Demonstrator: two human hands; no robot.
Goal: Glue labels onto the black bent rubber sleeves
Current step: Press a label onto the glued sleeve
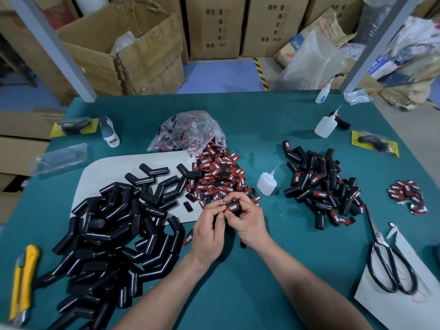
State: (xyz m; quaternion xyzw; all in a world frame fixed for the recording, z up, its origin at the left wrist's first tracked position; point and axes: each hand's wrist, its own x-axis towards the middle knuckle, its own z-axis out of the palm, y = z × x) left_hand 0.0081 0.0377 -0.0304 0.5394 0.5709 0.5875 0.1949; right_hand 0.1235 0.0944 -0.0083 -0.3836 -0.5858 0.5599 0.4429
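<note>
I see my right hand [250, 222] and left hand [209, 234] meeting just above the near centre of the green table [238, 294], both gripping one black sleeve [239, 210] between curled fingers and thumbs; the right thumb and fingers pinch it beside a red and black label [232, 207] reading TAPER, which lies on the sleeve facing up, while the left fingers close round the sleeve's other end, most of it hidden by the hands. Just beyond the hands lies a spread heap of loose labels [219, 177], spilling from a clear plastic bag [188, 132] farther back. To the left, a large pile of plain sleeves [114, 234] runs from the near edge up onto a pale mat [100, 177]. Right of the labels stands a small glue bottle [266, 183] with a thin nozzle, and right of that is a pile of labelled sleeves [323, 189]. Farther right sits a small cluster of labels [407, 194], with black-handled scissors [390, 265] nearer, partly on a sheet of paper. A yellow utility knife [22, 282] lies at the near left edge. Two more glue bottles [326, 126] stand toward the far right, and cardboard boxes [119, 51] line the floor behind the table
</note>
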